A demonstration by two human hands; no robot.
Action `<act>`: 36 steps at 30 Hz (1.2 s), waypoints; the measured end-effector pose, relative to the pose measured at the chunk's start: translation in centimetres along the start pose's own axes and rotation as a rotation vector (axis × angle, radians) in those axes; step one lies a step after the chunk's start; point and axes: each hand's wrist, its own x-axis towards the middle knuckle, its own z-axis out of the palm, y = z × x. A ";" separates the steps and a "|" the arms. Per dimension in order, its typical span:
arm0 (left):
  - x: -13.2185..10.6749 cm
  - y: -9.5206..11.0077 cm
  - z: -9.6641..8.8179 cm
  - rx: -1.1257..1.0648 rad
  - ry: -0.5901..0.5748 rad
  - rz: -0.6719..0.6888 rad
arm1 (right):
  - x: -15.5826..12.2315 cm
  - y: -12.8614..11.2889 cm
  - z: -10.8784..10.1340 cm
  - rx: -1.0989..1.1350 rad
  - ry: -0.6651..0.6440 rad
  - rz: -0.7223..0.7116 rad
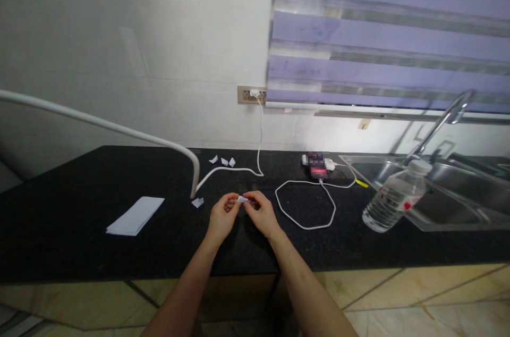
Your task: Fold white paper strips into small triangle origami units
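Observation:
Between my two hands is a small folded piece of white paper (241,199), held just above the dark countertop. My left hand (223,216) pinches its left side with thumb and fingers. From the right, my right hand (261,213) grips the other side in the same way. Most of the paper is hidden by my fingertips, so its exact shape cannot be made out. Left of my left hand lies a small folded paper piece (198,202). Several more little folded papers (224,162) rest farther back, near the wall. A stack of white paper (135,216) lies on the left.
A white cable (305,228) loops across the black counter (64,230) to a phone (317,166) at the back. A clear water bottle (394,196) stands beside the steel sink (438,230) and faucet (442,121). A thick white curved arm (119,128) reaches in from the left.

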 end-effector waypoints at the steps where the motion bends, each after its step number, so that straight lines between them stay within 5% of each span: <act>1: 0.0 0.0 0.0 -0.027 0.000 -0.004 | 0.0 0.0 -0.1 -0.006 -0.007 -0.007; 12: 0.0 0.8 -0.2 -0.032 -0.050 -0.067 | 0.0 0.4 -0.1 0.021 0.000 0.030; 20: 0.1 -0.4 -0.2 -0.017 -0.060 0.008 | 0.1 0.4 -0.2 0.030 -0.001 0.025; 36: 0.0 0.4 -0.4 0.134 -0.019 0.086 | -0.1 0.8 0.1 0.000 -0.008 0.061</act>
